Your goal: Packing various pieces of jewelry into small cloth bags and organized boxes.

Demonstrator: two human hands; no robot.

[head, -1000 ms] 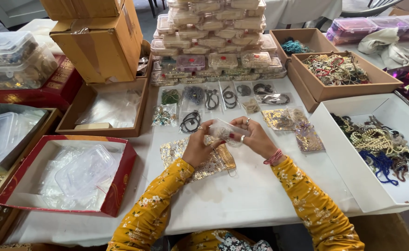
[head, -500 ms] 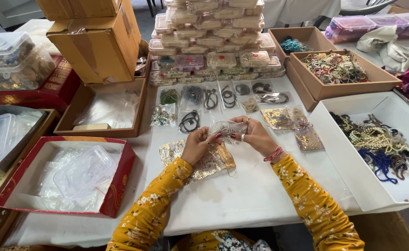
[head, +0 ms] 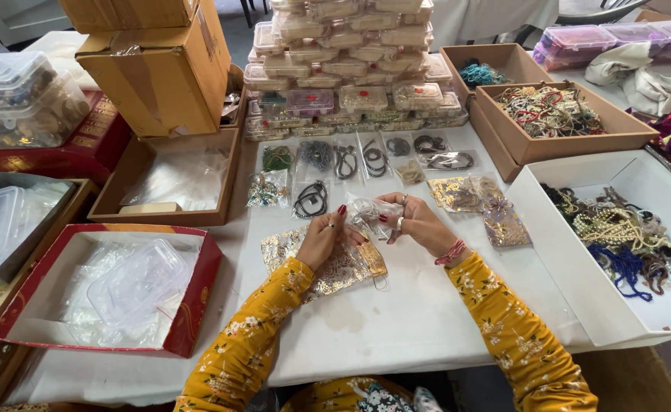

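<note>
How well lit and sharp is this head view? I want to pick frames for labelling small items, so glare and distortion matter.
Head view: soft, even light with only faint shadows under the left hand and right hand; the small clear bag they hold is sharp but glints; the stacked clear boxes show mild glare; the white tray is bright, not blown out; wide-angle lens bends the edges.

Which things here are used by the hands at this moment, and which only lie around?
In use:
- left hand and right hand, both pinching the small clear bag
- gold pouch under the left wrist

Lying about:
- white tray of necklaces
- red box with plastic tubs
- stacked clear boxes
- row of bagged cords
</note>
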